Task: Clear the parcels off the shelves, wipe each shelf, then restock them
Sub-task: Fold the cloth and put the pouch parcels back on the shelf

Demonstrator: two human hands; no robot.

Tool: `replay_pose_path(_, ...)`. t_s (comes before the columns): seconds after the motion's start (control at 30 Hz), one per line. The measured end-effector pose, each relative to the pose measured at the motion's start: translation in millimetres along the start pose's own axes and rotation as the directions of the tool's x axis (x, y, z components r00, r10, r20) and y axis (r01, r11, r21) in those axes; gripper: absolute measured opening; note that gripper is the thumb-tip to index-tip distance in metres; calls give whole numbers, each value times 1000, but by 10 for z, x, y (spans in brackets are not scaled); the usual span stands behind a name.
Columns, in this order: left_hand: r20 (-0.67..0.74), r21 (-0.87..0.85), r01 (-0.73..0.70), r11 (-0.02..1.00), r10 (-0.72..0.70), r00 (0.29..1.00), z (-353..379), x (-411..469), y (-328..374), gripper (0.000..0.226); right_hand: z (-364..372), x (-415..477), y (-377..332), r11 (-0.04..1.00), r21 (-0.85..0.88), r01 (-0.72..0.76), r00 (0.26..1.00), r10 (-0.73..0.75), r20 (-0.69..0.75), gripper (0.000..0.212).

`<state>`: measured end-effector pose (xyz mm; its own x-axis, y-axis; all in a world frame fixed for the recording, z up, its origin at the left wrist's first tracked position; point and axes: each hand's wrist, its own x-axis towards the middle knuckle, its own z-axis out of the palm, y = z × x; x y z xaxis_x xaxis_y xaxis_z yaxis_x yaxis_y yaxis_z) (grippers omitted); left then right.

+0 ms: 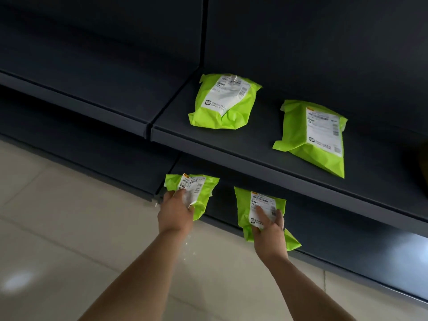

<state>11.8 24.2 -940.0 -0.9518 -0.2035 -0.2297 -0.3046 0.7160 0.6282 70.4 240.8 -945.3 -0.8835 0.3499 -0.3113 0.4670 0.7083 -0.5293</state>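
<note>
the upper shelf (254,141) carried two green parcels lying flat and apart: the rear parcel (223,101) near its left end, the front parcel (298,135) further right. at the front edge of the lower shelf (347,242) were the left low parcel (205,189) and the right low parcel (243,205); contact with it was unclear. a tiled floor (69,228) lay below.

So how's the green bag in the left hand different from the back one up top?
The left hand grips the held parcel; the back parcel lies untouched. The held parcel is by the lower shelf, the back parcel on the upper shelf. Both are green with white labels.
</note>
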Motion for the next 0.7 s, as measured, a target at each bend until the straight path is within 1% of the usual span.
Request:
replay_pose_path(0.1, -34, -31, -55, 998, 54, 998, 310, 298, -52, 40, 184, 305, 155, 999, 40, 29, 998, -27, -65, 55)
replay_pose_path(0.23, -85, -12, -144, 989, 143, 986, 639, 610, -83, 31, 365, 645, 332, 994, 100, 54, 990, -40, -138, 50)
replay_pose_path(0.37, -103, 16, -207, 978, 208, 973, 869, 836, -65, 33, 433, 917, 399, 988, 145, 60, 980, -31, -195, 50)
replay_pose_path(0.43, -62, 43, -250, 967, 252, 966, 961, 926, -49, 40, 442, 1017, 402, 984, 165, 62, 978, -27, -207, 50)
replay_pose_path(0.53, 30, 146, -302, 942, 300, 953, 1096, 1026, -42, 51, 444, 1126, 388, 980, 186, 78, 974, -35, -222, 50)
replay_pose_path(0.6, 72, 204, -316, 927, 308, 949, 1169, 1081, -23, 50, 442, 1201, 381, 981, 178, 80, 971, -36, -238, 50)
replay_pose_path(0.7, 112, 238, -345, 908, 327, 938, 1202, 1153, -18, 46, 451, 1309, 354, 995, 84, 56, 965, -32, -260, 51)
